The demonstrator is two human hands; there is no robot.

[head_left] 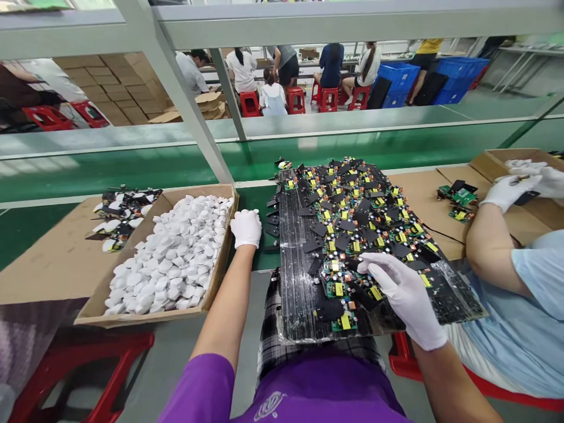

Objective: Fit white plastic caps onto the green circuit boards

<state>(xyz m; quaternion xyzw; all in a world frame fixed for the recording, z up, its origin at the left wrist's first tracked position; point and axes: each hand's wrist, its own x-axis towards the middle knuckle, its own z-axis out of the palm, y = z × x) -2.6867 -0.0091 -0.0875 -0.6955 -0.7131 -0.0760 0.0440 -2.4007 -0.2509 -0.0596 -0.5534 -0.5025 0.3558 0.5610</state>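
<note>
My left hand (245,228), in a white glove, is curled closed beside the right wall of a cardboard box (231,235). Whatever its fingers hold, if anything, is hidden. Inside the box lies a heap of white rounded plastic pieces (171,252). A black tray (295,264) rests in front of me, covered with small green circuit boards (345,321) that carry yellow parts and black plastic flaps. Over the tray, my white-gloved right hand (403,294) has its fingertips pinched at a black plastic piece (352,264) among the boards.
Black plug-like pieces (272,220) line the tray's left side. Assembled black-and-white parts (126,214) are piled left of the box. To the right, a co-worker's gloved hands (513,188) work near loose boards (458,197) and another cardboard box (497,158). A metal frame post (189,106) rises ahead.
</note>
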